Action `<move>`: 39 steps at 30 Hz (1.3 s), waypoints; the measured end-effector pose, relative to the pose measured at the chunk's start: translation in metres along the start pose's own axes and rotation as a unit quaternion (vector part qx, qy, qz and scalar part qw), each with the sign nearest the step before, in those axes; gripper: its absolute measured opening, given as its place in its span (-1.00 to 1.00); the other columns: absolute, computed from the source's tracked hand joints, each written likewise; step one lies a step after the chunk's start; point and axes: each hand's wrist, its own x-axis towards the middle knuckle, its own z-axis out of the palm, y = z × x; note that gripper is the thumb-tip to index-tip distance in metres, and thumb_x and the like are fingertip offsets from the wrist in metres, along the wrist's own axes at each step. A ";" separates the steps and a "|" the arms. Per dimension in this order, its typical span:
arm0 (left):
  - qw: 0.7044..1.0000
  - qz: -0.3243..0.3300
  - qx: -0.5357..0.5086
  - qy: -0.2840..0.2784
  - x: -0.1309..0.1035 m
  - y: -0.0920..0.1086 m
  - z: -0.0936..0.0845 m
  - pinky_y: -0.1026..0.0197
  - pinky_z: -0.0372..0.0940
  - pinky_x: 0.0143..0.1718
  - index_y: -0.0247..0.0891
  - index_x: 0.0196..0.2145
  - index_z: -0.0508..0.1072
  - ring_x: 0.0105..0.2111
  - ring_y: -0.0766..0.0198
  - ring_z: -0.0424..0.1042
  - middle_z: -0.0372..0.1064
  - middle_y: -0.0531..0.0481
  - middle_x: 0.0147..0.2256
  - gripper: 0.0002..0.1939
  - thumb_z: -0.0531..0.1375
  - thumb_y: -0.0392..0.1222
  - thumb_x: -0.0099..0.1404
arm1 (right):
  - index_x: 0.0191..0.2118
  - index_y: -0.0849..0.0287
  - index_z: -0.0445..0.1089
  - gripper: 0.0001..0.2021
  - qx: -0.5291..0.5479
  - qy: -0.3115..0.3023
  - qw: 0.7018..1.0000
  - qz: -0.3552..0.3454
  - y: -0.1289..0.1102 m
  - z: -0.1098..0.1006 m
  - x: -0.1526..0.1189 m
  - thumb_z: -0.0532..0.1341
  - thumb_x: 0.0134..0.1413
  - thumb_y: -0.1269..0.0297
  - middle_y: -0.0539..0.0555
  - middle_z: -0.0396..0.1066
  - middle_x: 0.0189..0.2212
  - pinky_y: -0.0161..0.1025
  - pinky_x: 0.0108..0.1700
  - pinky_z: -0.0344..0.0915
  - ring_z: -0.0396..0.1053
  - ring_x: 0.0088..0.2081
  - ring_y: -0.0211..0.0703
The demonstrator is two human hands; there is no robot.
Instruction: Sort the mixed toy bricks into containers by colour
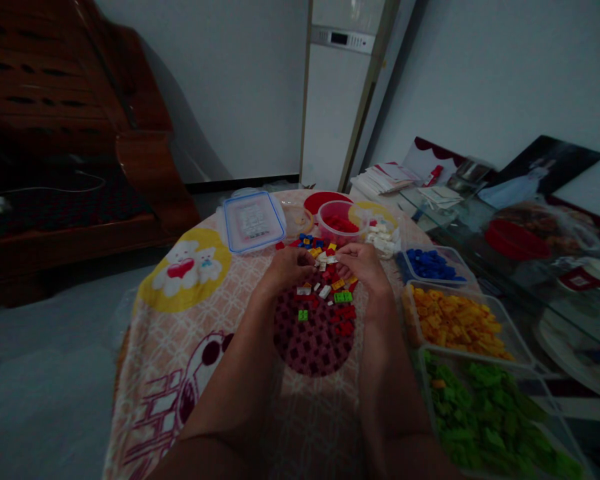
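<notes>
My left hand (291, 267) and my right hand (361, 263) face each other over a heap of small building bricks. A white building brick (332, 259) shows at the fingertips of my right hand, which are pinched together. On the left, thumb and fingers are also closed, but whatever they hold is too small to make out. Red, yellow, blue and white bricks lie close around the fingertips. Nearer me are a green brick (343, 297), a smaller green brick (303, 315), a white brick (325, 291) and several red bricks (345, 321).
Along the right stand boxes of blue bricks (433, 265), yellow bricks (455, 323) and green bricks (495, 413). White bricks (381, 239) and a round tub (341, 231) of red bricks lie beyond my hands. A blue-rimmed lid (254, 223) rests at the back left of the patterned tablecloth (205, 300).
</notes>
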 end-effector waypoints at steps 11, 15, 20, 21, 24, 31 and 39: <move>0.982 -0.018 0.177 -0.059 -0.010 -0.003 -0.011 0.30 0.07 -0.51 -0.19 -0.53 0.54 -0.53 0.31 0.38 0.47 0.10 -0.55 -0.82 0.46 -0.23 -0.14 | -0.09 0.24 0.49 -0.56 0.185 0.362 0.909 -0.095 0.023 -0.050 0.020 0.32 -0.22 0.32 -0.07 0.49 -0.48 -0.29 -0.41 0.53 0.54 -0.44 -0.19; 0.982 -0.006 0.167 -0.091 -0.012 0.002 -0.007 0.31 0.07 -0.50 -0.18 -0.47 0.59 -0.51 0.31 0.40 0.50 0.09 -0.52 -0.85 0.41 -0.30 -0.09 | -0.09 0.25 0.50 -0.55 0.174 0.343 0.920 -0.081 0.023 -0.047 0.018 0.33 -0.22 0.27 -0.04 0.49 -0.53 -0.31 -0.50 0.48 0.51 -0.50 -0.17; 0.984 0.011 0.146 -0.100 -0.013 0.003 -0.007 0.30 0.09 -0.48 -0.16 -0.42 0.62 -0.51 0.30 0.39 0.48 0.12 -0.53 -0.78 0.40 -0.32 -0.13 | -0.20 0.24 0.50 -0.65 0.149 0.307 0.938 -0.059 0.022 -0.043 0.019 0.34 -0.19 0.22 -0.04 0.47 -0.59 -0.34 -0.60 0.41 0.46 -0.60 -0.19; 0.984 0.011 0.144 -0.103 -0.013 0.003 -0.008 0.30 0.09 -0.48 -0.15 -0.42 0.62 -0.51 0.30 0.38 0.48 0.13 -0.53 -0.76 0.39 -0.33 -0.14 | -0.20 0.24 0.50 -0.66 0.147 0.304 0.940 -0.059 0.022 -0.043 0.019 0.34 -0.18 0.22 -0.04 0.47 -0.59 -0.35 -0.60 0.40 0.46 -0.60 -0.19; 0.984 0.010 0.145 -0.107 -0.013 0.003 -0.008 0.30 0.09 -0.48 -0.16 -0.44 0.61 -0.51 0.30 0.37 0.46 0.14 -0.54 -0.75 0.38 -0.37 -0.15 | -0.22 0.23 0.50 -0.68 0.145 0.300 0.941 -0.057 0.022 -0.044 0.020 0.34 -0.17 0.24 -0.04 0.47 -0.59 -0.36 -0.61 0.39 0.45 -0.62 -0.21; 0.989 0.013 0.131 -0.073 -0.013 0.002 -0.009 0.29 0.14 -0.44 -0.21 -0.39 0.63 -0.48 0.29 0.38 0.49 0.10 -0.50 -0.82 0.35 -0.33 -0.03 | -0.23 0.22 0.49 -0.72 0.139 0.288 0.946 -0.055 0.018 -0.039 0.019 0.31 -0.16 0.27 -0.05 0.48 -0.61 -0.38 -0.62 0.35 0.44 -0.64 -0.22; 0.999 0.043 0.022 -0.003 -0.004 0.003 0.001 0.29 0.29 -0.35 -0.29 -0.15 0.63 -0.40 0.28 0.45 0.51 0.04 -0.41 -0.68 0.32 -0.29 0.08 | -0.30 0.22 0.51 -0.76 0.105 0.217 0.968 -0.074 0.007 -0.027 0.009 0.31 -0.14 0.21 -0.03 0.52 -0.57 -0.39 -0.60 0.34 0.43 -0.62 -0.26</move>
